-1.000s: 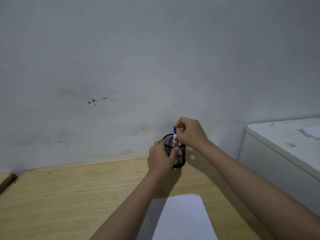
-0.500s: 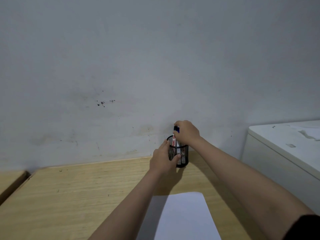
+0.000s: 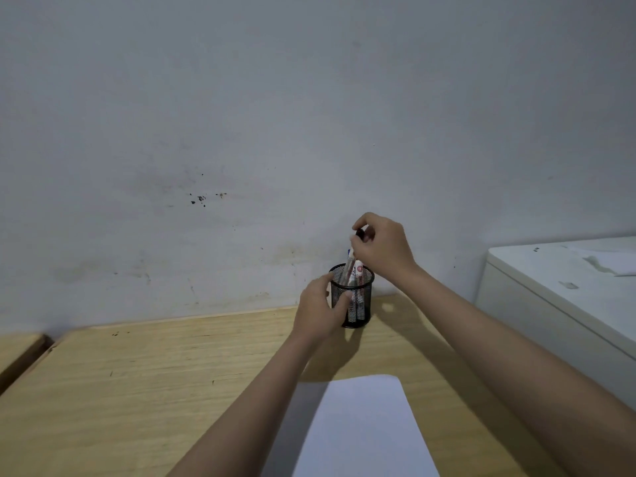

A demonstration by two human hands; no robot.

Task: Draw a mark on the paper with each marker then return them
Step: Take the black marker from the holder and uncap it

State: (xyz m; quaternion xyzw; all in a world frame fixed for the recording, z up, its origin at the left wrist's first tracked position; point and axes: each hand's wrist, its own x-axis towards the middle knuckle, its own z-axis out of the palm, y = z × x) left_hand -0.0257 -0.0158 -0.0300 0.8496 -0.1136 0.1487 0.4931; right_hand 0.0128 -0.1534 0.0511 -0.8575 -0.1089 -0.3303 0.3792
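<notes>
While left hand grips one mesh cup, right hand pinches one black-capped marker — others unclear.

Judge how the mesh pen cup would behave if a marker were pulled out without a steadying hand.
The pen cup is open wire mesh, so probably light and apt to tip or slide. The left hand grips its side while the right hand lifts a marker, suggesting it needs bracing.

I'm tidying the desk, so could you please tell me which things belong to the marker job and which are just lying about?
In use: mesh pen cup, markers, paper, black-capped marker in right hand, left hand.
Lying about: white cabinet.
</notes>
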